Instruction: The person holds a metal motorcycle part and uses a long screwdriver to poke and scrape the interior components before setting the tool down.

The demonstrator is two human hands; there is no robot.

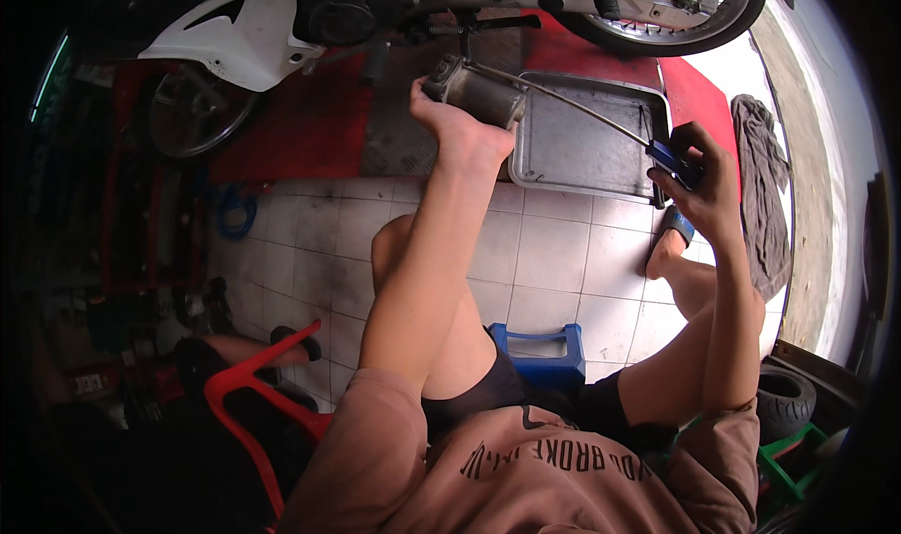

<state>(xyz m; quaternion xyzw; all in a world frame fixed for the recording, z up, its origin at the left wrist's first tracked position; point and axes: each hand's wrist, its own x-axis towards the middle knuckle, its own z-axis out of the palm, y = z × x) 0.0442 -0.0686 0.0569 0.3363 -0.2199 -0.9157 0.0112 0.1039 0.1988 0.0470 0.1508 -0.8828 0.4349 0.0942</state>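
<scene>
My left hand point(469, 138) is wrapped round a grey, cylinder-shaped metal part point(481, 97), raised in front of me and lying on its side. A long screwdriver point(663, 153) with a blue handle is gripped by my right hand point(704, 182), out to the right. Its thin shaft slants up and left, and the tip reaches the upper end of the metal part. Whether the tip touches it, I cannot tell. Fingers of my left hand are mostly hidden behind the part. Below and to the right lies a shallow metal tray point(587, 154).
A motorcycle point(343, 13) with white panels stands across the far side, on a red and metal platform point(310, 126). A blue stool point(544, 356) is between my legs. Left are a red chair frame point(249, 370) and another person's leg point(239, 348). A grey cloth point(755, 177) lies right.
</scene>
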